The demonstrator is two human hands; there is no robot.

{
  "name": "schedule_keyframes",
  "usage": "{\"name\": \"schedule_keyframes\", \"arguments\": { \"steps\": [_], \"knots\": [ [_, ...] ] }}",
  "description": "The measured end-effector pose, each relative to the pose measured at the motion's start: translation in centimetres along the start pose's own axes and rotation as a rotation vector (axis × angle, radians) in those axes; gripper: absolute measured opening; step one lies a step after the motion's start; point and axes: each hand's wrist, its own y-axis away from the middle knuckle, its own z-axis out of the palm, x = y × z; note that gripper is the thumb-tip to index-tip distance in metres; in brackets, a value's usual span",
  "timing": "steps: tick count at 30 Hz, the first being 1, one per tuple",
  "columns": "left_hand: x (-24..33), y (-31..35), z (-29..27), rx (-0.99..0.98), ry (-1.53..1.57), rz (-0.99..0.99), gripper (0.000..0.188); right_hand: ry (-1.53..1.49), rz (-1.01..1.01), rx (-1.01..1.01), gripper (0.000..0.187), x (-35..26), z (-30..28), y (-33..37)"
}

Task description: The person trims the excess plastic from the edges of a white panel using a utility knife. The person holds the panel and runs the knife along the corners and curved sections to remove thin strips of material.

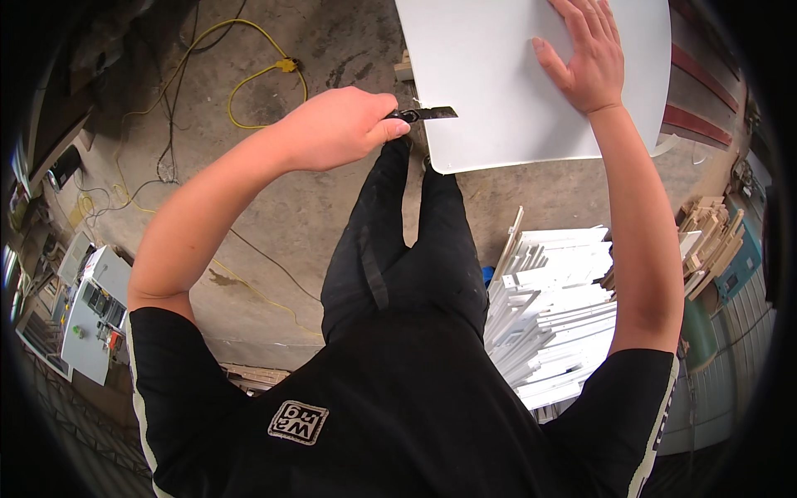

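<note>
Looks like an edge-trimming step, my read. Left hand (344, 124) is curled tight round the handle of a black utility knife (437, 113), blade out over the left edge of the white sheet (498, 108); can't tell if it's touching. Right hand (585, 62) grips nothing, palm down with fingers extended on the sheet's upper right. Sheet lies in front of the legs (448, 216), near corner just by them. Next stroke would call for firm palm pressure, controlled blade angle, legs clear.
</note>
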Motion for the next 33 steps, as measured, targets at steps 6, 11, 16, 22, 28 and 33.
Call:
{"name": "schedule_keyframes", "arguments": {
  "steps": [6,11,16,22,28,33],
  "knots": [
    [0.6,0.0,1.2,-0.068,0.014,-0.01,0.048,-0.002,0.016,-0.005,0.069,0.1,0.1,0.0],
    [0.6,0.1,2.1,-0.098,0.033,-0.001,0.046,0.009,0.01,-0.006,0.07,0.2,0.1,0.1],
    [-0.4,0.4,7.1,-0.29,-0.063,0.115,0.044,0.0,-0.001,0.006,0.07,0.3,-0.1,0.1],
    [-2.6,4.3,18.9,-0.288,0.188,0.069,0.038,-0.011,0.005,0.013,0.07,0.1,0.3,-0.1],
    [-0.2,4.6,10.0,-0.017,0.622,-0.087,0.031,-0.004,-0.01,0.056,0.068,-0.2,0.1,0.0],
    [-0.5,1.3,3.4,0.079,0.216,-0.016,0.045,-0.023,-0.002,0.056,0.067,-0.1,-0.2,0.0]
  ]
}}
